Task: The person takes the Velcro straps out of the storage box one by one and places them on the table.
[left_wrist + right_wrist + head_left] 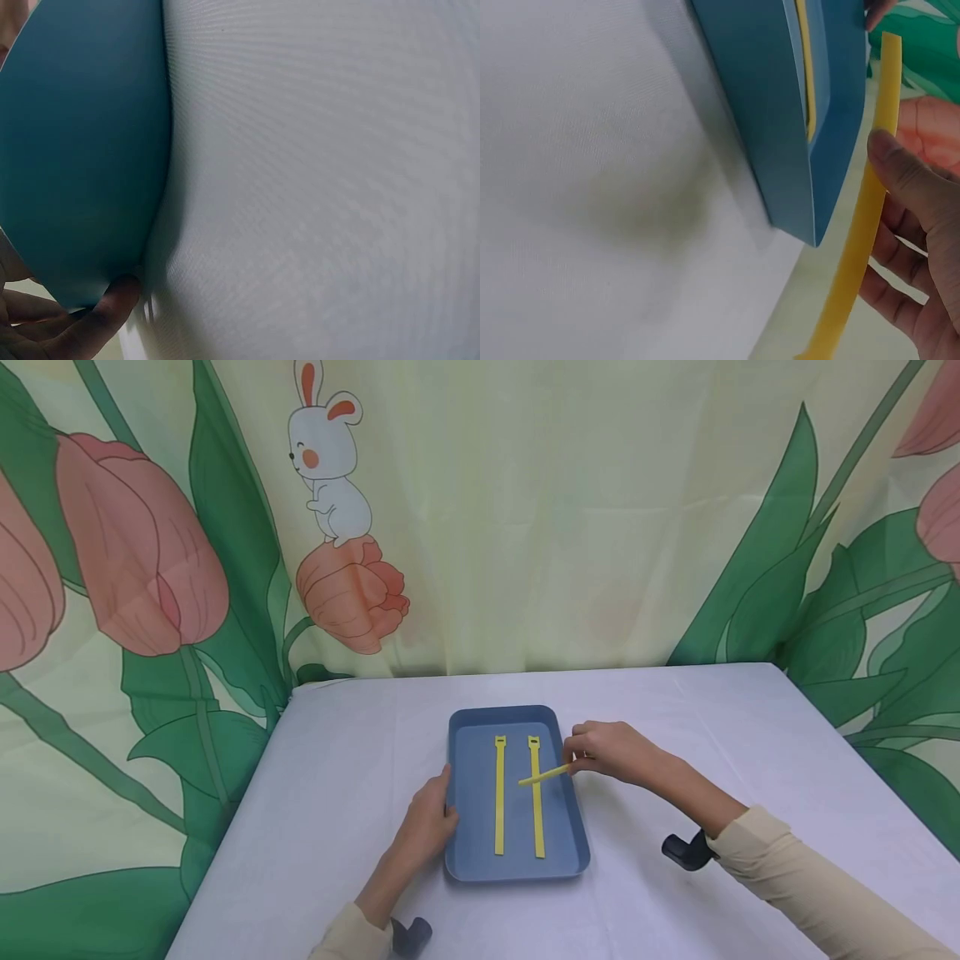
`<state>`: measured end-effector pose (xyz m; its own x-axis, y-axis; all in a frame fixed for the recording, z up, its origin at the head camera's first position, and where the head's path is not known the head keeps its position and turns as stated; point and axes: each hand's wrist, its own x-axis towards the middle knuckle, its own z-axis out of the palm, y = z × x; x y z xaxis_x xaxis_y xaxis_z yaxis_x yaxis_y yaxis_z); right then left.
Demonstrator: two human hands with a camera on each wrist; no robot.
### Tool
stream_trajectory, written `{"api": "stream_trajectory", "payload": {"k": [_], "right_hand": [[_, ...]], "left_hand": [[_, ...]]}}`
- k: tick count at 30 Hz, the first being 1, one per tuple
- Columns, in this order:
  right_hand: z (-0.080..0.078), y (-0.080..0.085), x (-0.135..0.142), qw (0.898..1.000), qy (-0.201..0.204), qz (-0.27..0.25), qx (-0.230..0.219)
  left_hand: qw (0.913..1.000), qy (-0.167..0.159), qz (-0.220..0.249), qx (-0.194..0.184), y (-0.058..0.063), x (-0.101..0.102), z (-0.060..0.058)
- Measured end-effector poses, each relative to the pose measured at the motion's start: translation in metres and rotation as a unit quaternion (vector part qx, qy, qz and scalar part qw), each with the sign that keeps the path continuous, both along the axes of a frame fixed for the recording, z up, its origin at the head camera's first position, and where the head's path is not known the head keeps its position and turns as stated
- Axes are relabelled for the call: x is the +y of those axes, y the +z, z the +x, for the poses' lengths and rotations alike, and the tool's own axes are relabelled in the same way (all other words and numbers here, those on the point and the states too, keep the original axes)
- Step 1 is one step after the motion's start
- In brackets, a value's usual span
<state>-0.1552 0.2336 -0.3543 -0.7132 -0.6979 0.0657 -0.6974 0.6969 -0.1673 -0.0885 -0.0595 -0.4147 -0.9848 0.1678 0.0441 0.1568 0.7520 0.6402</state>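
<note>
A shallow blue tray (472,827) sits on the table. Two yellow slotted straps lie lengthwise in it: a left strap (499,802) and a right strap (537,827), their slotted heads toward the far end. My left hand (425,821) holds the tray's left side; in the left wrist view a fingertip (124,289) touches the base of the outer wall. Over the tray's right rim, my right hand (609,750) pinches a third yellow strap (862,217) between thumb and fingers. Its free end reaches over the tray, crossing above the right strap in the head view.
A white cloth covers the table (337,760). Behind it hangs a curtain (525,527) printed with tulips and a rabbit. Black wrist mounts show at both cuffs, the right mount (686,852) hanging beside the sleeve.
</note>
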Motion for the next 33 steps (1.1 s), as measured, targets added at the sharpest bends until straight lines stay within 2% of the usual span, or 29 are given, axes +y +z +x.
{"api": "stream_trajectory", "payload": {"k": [8,18,21,25,33], "right_hand": [[0.003,0.0,0.005,0.997,-0.055,-0.003,-0.051],[0.004,0.001,0.012,0.988,-0.078,-0.047,-0.128],[0.003,0.0,0.015,0.978,-0.098,-0.07,-0.169],[0.002,-0.003,0.022,0.958,-0.125,-0.128,-0.224],[0.0,-0.007,0.03,0.935,-0.155,-0.184,-0.262]], "left_hand": [[1.0,-0.002,0.0,0.003,0.0,0.001,0.0],[1.0,0.006,-0.005,-0.006,-0.001,0.002,0.002],[0.9999,0.006,-0.005,-0.007,0.0,0.001,0.003],[0.9999,0.004,-0.006,-0.01,0.001,0.001,0.003],[0.9998,0.007,-0.006,-0.015,0.003,0.002,0.005]]}}
